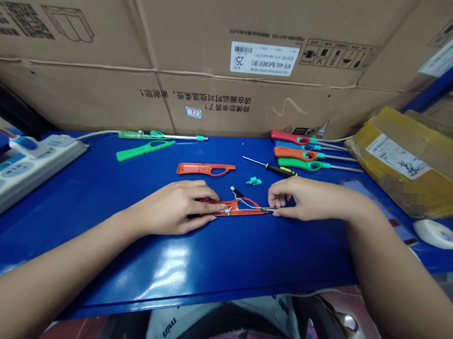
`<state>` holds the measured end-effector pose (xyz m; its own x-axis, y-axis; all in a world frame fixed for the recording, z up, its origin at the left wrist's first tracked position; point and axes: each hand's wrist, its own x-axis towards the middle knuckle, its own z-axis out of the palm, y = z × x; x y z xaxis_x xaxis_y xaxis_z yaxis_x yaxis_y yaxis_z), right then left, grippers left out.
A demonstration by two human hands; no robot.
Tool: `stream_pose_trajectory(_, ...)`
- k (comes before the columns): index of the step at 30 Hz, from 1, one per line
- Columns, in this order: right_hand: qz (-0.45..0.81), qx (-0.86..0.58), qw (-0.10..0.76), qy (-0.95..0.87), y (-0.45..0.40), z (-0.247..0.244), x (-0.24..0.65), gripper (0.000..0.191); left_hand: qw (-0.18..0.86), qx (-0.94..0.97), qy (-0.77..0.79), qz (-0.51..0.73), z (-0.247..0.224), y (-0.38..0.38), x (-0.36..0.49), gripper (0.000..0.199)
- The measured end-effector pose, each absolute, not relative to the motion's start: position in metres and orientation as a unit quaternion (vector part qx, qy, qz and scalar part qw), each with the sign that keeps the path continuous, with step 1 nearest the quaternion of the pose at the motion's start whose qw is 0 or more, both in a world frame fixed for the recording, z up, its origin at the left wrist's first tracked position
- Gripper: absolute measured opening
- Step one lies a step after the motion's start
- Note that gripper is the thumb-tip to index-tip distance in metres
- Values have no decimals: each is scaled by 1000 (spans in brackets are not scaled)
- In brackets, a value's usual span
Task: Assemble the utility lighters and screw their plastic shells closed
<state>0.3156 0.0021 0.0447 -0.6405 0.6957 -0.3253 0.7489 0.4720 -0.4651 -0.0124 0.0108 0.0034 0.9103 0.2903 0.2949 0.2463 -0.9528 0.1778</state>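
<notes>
The left hand grips the left end of an open orange plastic lighter half-shell, on the glossy blue surface between the hands; it should be light, stiff, best held by its edges, its thin pale wires fragile. The right hand pinches a slim grey metal part. A white plastic power strip lies left, 4 coloured plastic lighters right, brown cardboard behind.

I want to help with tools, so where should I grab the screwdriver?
Probably by its thick black-and-yellow handle, from above. The screwdriver lies flat with its thin shaft pointing left, and the right hand is close on the handle's near side.
</notes>
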Motion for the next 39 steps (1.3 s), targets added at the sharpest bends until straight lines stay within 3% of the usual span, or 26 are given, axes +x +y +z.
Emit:
stream_pose_trajectory(18, -255, 396, 16, 882, 1, 45, 312, 5, 87, 973, 141, 162, 3, 11, -14, 34)
stream_pose_trajectory(23, -214, 388, -79, 893, 1, 42, 303, 23, 96, 968, 145, 181, 2, 10, -11, 32)
stream_pose_trajectory(29, -182, 413, -220, 865, 2, 13, 275, 15, 84, 971, 135, 176, 0, 7, -9, 32)
stream_pose_trajectory(39, -265, 366, -222, 864, -1, 5, 267, 13, 79, 973, 142, 161, 1, 5, -8, 33)
